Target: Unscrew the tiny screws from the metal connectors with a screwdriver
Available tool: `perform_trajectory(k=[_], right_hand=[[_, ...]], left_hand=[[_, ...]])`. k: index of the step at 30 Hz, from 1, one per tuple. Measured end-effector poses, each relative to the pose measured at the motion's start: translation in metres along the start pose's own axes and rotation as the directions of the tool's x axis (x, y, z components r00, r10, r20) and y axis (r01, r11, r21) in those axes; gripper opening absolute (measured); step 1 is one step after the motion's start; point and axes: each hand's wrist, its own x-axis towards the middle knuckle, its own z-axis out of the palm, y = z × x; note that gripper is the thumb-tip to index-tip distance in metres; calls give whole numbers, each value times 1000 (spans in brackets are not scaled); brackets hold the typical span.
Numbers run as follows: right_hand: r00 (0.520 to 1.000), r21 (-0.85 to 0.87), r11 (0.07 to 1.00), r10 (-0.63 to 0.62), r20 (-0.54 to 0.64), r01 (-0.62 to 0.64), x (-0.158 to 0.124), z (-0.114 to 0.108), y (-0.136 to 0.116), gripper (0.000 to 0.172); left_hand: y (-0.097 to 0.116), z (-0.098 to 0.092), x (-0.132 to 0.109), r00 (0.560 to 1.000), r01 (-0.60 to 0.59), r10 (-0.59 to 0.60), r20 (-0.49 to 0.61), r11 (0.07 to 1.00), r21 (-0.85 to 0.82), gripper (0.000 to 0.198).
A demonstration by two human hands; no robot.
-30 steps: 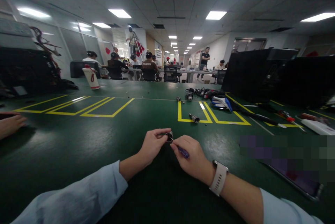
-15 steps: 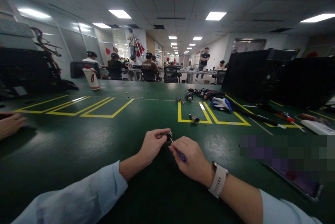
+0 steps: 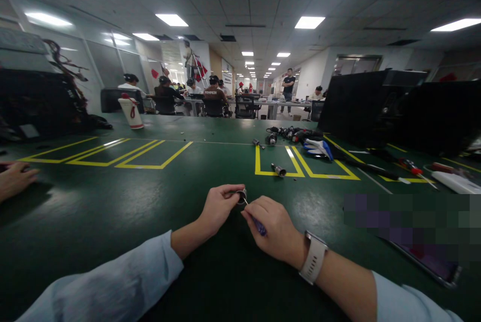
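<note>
Over a green tabletop (image 3: pixel 112 211), the left hand (image 3: pixel 218 209) is pinching a small metal ring (image 3: pixel 242 195) while the right hand (image 3: pixel 272 229) (fingers clamped) is pressing a purple-handled tool (image 3: pixel 258 225) against it.

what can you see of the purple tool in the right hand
The purple tool is slim and driver-like: a glossy purple handle, plastic by its look, and a thin pale shaft. The right hand grips it like a pen, hiding most of the handle. It slants up-left above the green table, its tip at the small round metal part pinched in the left hand. The tip's shape is too small to tell.
</note>
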Motion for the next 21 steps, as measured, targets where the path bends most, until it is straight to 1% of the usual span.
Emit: perform_trajectory(k=[4, 8, 10, 13, 15, 17, 21], right_hand=[[1000, -4, 1000, -3, 3, 3, 0, 0, 0, 11], [1000, 27, 1000, 13, 12, -13, 0, 0, 1, 11], [1000, 57, 998, 9, 9, -9, -1, 0, 2, 11], [1000, 77, 997, 24, 13, -25, -1, 1, 3, 11], [998, 70, 996, 54, 31, -56, 0, 3, 5, 12], [996, 55, 995, 84, 43, -86, 0, 6, 7, 12], [990, 32, 990, 140, 29, -140, 2, 11, 10, 12]], left_hand=[[0, 0, 0, 1000, -14, 14, -3, 1000, 9, 23], [-2, -1, 1, 998, -58, 57, 7, 998, 39, 23], [-6, -4, 6, 996, -88, 88, 9, 994, 59, 24], [-19, -12, 22, 984, -169, 173, -31, 980, 108, 24], [-29, -19, 38, 970, -223, 237, -46, 953, 205, 27], [-38, -25, 55, 955, -267, 295, -31, 899, 347, 33], [-46, -31, 80, 951, -262, 308, -33, 856, 445, 40]])
